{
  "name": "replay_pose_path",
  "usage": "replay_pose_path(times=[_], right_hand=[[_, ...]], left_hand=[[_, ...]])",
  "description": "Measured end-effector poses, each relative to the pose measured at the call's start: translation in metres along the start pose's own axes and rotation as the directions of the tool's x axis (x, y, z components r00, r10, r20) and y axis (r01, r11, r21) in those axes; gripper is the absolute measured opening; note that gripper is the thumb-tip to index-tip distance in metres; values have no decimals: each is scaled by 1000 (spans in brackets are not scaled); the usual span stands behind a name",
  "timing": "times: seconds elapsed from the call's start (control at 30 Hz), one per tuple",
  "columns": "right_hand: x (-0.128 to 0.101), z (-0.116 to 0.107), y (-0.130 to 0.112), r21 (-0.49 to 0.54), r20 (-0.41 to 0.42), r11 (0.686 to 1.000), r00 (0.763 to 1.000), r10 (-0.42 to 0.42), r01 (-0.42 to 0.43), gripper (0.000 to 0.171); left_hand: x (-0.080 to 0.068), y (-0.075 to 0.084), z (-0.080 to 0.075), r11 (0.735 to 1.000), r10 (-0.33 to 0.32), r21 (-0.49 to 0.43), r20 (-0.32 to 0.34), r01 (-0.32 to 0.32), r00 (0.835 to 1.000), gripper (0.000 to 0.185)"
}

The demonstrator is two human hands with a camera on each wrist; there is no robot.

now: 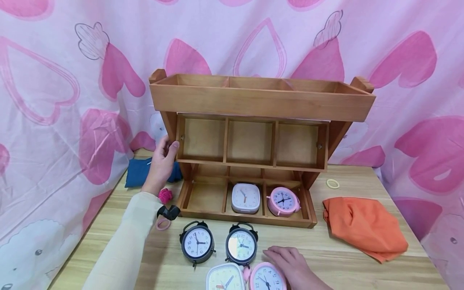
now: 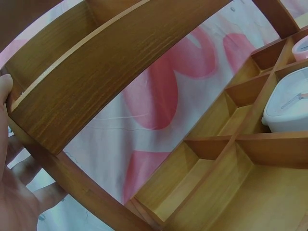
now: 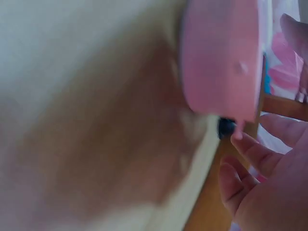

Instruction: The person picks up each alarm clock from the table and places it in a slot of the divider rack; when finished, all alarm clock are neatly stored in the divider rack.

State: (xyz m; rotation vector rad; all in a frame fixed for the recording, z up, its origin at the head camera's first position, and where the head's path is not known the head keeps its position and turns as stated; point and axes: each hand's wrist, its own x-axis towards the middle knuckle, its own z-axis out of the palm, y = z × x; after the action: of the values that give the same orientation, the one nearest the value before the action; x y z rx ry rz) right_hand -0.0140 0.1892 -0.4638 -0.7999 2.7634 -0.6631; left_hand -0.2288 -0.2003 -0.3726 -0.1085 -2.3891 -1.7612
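My left hand (image 1: 163, 161) grips the left side of a three-tier wooden rack (image 1: 261, 100). In the left wrist view its thumb is at the middle tier's corner and its fingers lie behind the side rail (image 2: 86, 192). At the bottom of the head view, my right hand (image 1: 290, 264) is beside a pink alarm clock (image 1: 267, 278), fingers loosely extended. In the right wrist view a fingertip (image 3: 240, 142) is right at the clock's small pink foot. A white clock (image 1: 224, 278) and two black twin-bell alarm clocks (image 1: 197, 243) (image 1: 241, 245) stand nearby.
The rack's bottom tier holds a white square clock (image 1: 245, 198) and another pink clock (image 1: 283, 201). An orange cloth (image 1: 362, 225) and a yellow ring (image 1: 332, 184) lie right; a blue cloth (image 1: 137, 173), pink hair tie (image 1: 165, 195) and pink ring (image 1: 163, 224) lie left.
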Motion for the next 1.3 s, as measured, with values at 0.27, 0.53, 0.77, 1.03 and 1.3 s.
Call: replay_pose_path(times=[0.27,0.53,0.77,1.03,1.3], right_hand=[[-2,6,-4,59,135,983,977,164,-173,102],[-3,8,-5,50,161,980,970,184,-194,100],[-6,10,-2,114,128,979,980,155,-170,96],[-9,-16,7,21,-79,993,990,-118,120,90],[1,-63,-14,110,-68,993,997,40,-32,80]], left_hand=[[0,-1,0,1000,1,8,-2,-1,1000,68],[0,1,0,1000,-10,7,-5,10,1000,71],[0,0,0,1000,-4,-5,-2,4,1000,70],[0,-1,0,1000,-8,2,-4,8,1000,71],[-1,0,0,1000,-14,-3,-1,14,1000,71]])
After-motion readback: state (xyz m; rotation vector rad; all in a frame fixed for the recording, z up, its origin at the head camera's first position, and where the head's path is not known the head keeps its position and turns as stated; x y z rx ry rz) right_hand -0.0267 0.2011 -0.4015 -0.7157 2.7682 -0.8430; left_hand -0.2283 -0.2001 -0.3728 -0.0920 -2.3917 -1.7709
